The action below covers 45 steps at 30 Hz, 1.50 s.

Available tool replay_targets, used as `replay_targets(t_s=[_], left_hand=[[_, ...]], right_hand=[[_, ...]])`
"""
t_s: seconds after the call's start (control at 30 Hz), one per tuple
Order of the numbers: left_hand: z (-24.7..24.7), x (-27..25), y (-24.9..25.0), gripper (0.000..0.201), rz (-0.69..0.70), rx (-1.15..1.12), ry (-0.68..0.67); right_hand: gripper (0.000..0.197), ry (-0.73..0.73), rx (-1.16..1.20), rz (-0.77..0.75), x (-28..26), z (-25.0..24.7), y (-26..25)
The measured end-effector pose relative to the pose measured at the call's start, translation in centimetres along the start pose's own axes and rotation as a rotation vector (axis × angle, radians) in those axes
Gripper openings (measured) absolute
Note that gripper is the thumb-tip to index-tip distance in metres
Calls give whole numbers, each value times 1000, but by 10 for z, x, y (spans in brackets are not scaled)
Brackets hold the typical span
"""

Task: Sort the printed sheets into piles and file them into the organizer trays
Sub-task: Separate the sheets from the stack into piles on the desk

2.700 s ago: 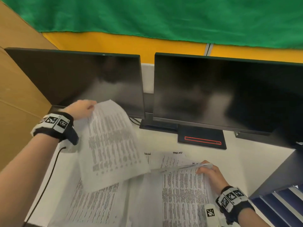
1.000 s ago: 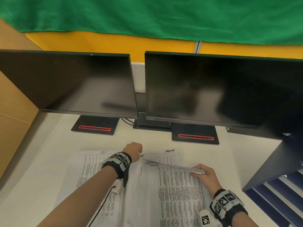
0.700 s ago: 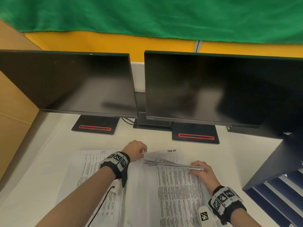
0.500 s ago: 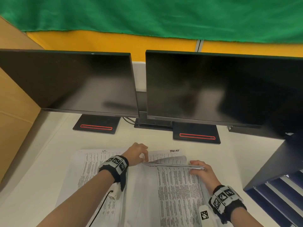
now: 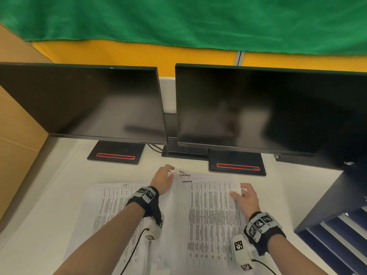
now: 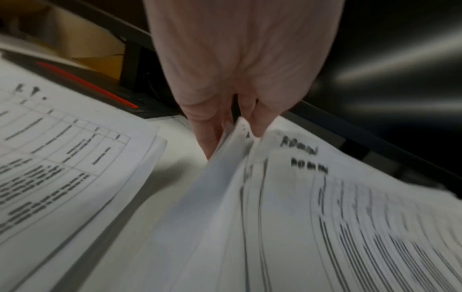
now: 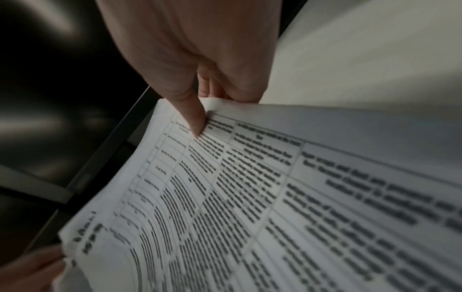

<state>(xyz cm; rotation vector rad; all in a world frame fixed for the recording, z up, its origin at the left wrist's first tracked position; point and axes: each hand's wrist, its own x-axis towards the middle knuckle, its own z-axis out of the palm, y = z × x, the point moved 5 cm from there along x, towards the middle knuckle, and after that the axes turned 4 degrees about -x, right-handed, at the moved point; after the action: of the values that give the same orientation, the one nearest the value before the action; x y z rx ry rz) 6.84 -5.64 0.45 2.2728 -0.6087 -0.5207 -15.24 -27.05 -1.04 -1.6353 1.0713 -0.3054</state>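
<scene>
Two lots of printed sheets lie on the white desk (image 5: pixel 49 185). The left pile (image 5: pixel 113 205) (image 6: pixel 50 158) lies flat and untouched. The right stack (image 5: pixel 208 215) (image 6: pixel 325 217) (image 7: pixel 275 197) has handwriting at its top. My left hand (image 5: pixel 170 171) (image 6: pixel 237 128) pinches that stack's far left corner, a few sheets fanned between the fingers. At the far right corner my right hand (image 5: pixel 238 192) (image 7: pixel 207 110) holds it, thumb on top and fingers underneath. The dark blue organizer trays (image 5: pixel 337 231) stand at the right edge.
Two dark monitors (image 5: pixel 83 102) (image 5: pixel 258 112) stand side by side behind the sheets, on black bases with red stripes (image 5: pixel 117 153) (image 5: pixel 236 163). A cardboard wall (image 5: pixel 15 135) closes the left side. Cables run from both wrist cameras over the sheets.
My left hand laid its lifted sheet on the left pile, then crossed to the right stack's far left corner. The right hand's raised sheets have come down, with a different page now on top.
</scene>
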Motion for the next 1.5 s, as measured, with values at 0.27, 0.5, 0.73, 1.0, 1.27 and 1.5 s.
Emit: replay_targets(t_s=[0.27, 0.5, 0.73, 1.0, 1.27, 1.5], left_hand=[[22, -14, 16, 46, 238, 302, 88], [45, -14, 12, 43, 216, 374, -102], [41, -11, 2, 43, 136, 306, -106], [34, -14, 0, 17, 141, 413, -99], [22, -13, 1, 12, 163, 422, -72], [38, -23, 8, 20, 292, 435, -197]], right_hand=[[34, -94, -489, -56, 4, 16, -17], [15, -25, -565, -110, 0, 4, -8], [15, -108, -563, -71, -5, -4, 2], [43, -190, -583, 26, 1, 2, 23], [25, -128, -441, -29, -4, -7, 17], [28, -180, -347, -122, -10, -1, 18]])
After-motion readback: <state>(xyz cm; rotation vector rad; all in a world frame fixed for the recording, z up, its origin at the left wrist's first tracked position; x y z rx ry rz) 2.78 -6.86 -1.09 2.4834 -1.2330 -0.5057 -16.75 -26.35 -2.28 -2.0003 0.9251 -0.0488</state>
